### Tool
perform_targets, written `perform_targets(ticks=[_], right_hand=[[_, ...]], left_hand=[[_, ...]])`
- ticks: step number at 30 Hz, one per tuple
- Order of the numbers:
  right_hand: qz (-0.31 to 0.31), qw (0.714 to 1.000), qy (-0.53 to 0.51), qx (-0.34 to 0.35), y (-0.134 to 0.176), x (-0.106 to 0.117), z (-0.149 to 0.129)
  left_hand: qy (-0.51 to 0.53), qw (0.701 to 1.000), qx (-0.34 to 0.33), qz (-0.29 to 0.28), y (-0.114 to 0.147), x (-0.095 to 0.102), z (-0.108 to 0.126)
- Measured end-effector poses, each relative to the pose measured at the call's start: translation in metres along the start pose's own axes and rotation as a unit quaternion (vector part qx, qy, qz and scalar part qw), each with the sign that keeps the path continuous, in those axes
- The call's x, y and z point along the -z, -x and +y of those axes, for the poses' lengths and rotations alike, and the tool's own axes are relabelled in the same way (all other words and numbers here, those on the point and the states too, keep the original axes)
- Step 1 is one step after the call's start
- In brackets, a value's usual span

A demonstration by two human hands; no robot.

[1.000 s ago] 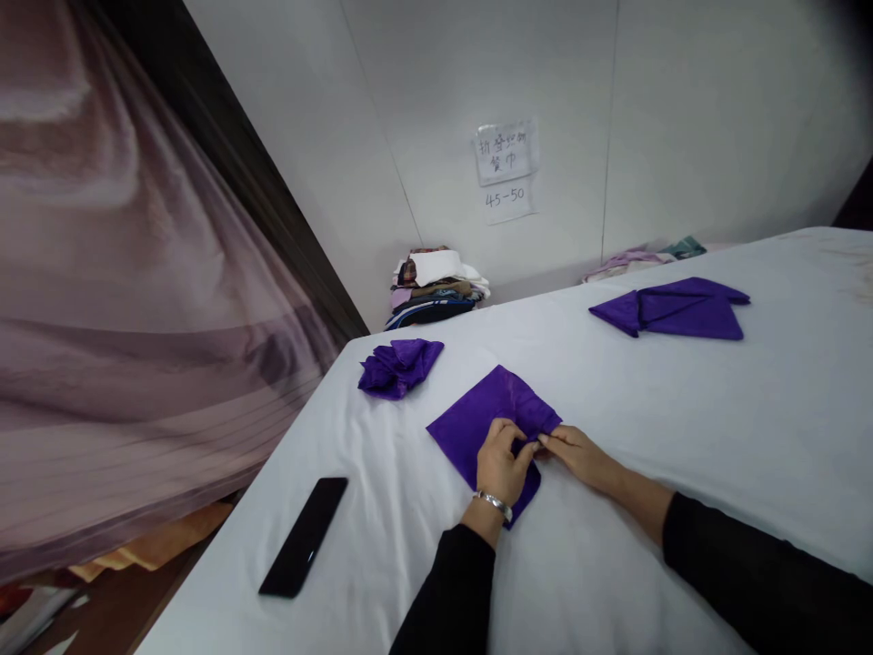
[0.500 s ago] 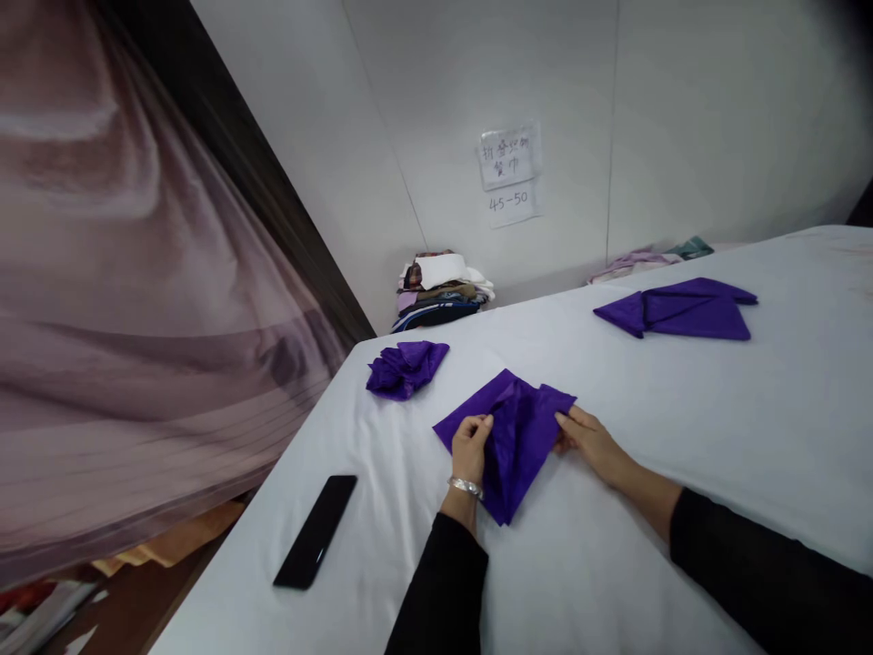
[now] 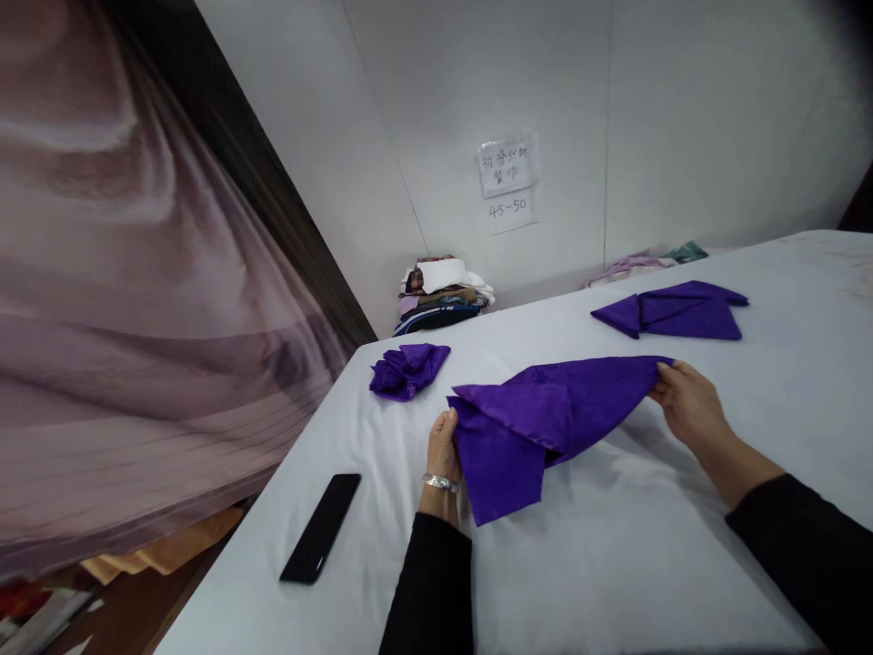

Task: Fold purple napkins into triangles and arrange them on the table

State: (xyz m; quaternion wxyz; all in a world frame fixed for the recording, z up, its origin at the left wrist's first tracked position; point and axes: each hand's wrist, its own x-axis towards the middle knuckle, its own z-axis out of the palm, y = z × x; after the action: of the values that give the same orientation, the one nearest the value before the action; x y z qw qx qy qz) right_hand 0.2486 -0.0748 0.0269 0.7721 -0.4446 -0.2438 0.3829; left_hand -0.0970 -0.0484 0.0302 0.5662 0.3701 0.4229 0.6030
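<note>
A purple cloth napkin [image 3: 546, 414] is stretched between my two hands, partly opened out, with a loose fold hanging down on its left side. My left hand [image 3: 445, 444], with a silver bracelet at the wrist, pinches the napkin's left corner. At the far right corner, my right hand [image 3: 688, 400] is closed on the fabric, and the cloth there is raised over the white tablecloth [image 3: 614, 555]. Behind my left hand lies a bunched, pleated purple napkin [image 3: 409, 371]. Another purple napkin [image 3: 675, 309], folded to a point, lies flat beyond my right hand.
A black phone [image 3: 320, 528] lies at the table's left side. Stacked folded clothes [image 3: 443, 296] stand by the wall, with pink and green cloths [image 3: 634, 266] further right. Handwritten paper signs [image 3: 508, 182] are on the wall. A pinkish curtain [image 3: 150, 300] hangs at left.
The napkin between my hands has gone from a gathered, folded shape to a wide stretched one. My right hand has moved right and slightly up with its corner; my left has shifted slightly left.
</note>
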Motion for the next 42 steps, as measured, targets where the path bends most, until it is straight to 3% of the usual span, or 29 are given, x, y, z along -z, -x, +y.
perform_targets(ticks=[3, 7, 13, 15, 17, 19, 22, 24, 27, 29, 33, 35, 38, 42], right_hand=[[0.066, 0.998, 0.01, -0.001, -0.01, 0.025, -0.003], [0.091, 0.993, 0.078, -0.003, -0.018, 0.048, 0.003], [0.09, 0.974, 0.205, 0.038, -0.03, 0.051, 0.014], [0.075, 0.956, 0.266, 0.094, -0.025, 0.046, 0.013], [0.021, 0.916, 0.348, 0.2, -0.012, 0.036, 0.01], [-0.098, 0.866, 0.404, 0.277, 0.009, 0.023, 0.007], [-0.313, 0.806, 0.435, 0.25, 0.044, 0.002, 0.009], [-0.406, 0.754, 0.466, 0.222, 0.061, -0.009, 0.014], [-0.458, 0.689, 0.52, 0.214, 0.071, -0.016, 0.026], [-0.462, 0.666, 0.547, 0.21, 0.071, -0.016, 0.033], [-0.451, 0.656, 0.562, 0.224, 0.069, -0.014, 0.038], [-0.43, 0.664, 0.563, 0.238, 0.07, -0.014, 0.039], [-0.407, 0.678, 0.556, 0.256, 0.07, -0.015, 0.038], [-0.414, 0.708, 0.506, 0.267, 0.077, -0.016, 0.025]], left_hand=[[-0.015, 1.0, 0.001, 0.009, 0.0, 0.002, 0.002], [-0.05, 0.997, -0.012, 0.052, -0.004, 0.011, 0.003], [-0.165, 0.971, -0.063, 0.162, -0.015, 0.035, -0.004], [-0.214, 0.954, -0.084, 0.191, -0.017, 0.04, -0.006], [-0.261, 0.937, -0.104, 0.207, -0.018, 0.042, -0.008], [-0.303, 0.921, -0.12, 0.212, -0.017, 0.042, -0.009], [-0.358, 0.899, -0.142, 0.209, -0.016, 0.04, -0.011], [-0.395, 0.883, -0.158, 0.199, -0.013, 0.037, -0.012], [-0.438, 0.861, -0.195, 0.168, -0.008, 0.029, -0.014], [-0.499, 0.825, -0.232, 0.131, -0.001, 0.018, -0.017], [-0.683, 0.674, -0.274, 0.054, 0.012, -0.008, -0.025], [-0.73, 0.631, -0.259, 0.04, 0.015, -0.015, -0.03], [-0.761, 0.614, -0.201, 0.062, 0.014, -0.013, -0.034], [-0.753, 0.633, -0.155, 0.091, 0.009, -0.001, -0.03]])
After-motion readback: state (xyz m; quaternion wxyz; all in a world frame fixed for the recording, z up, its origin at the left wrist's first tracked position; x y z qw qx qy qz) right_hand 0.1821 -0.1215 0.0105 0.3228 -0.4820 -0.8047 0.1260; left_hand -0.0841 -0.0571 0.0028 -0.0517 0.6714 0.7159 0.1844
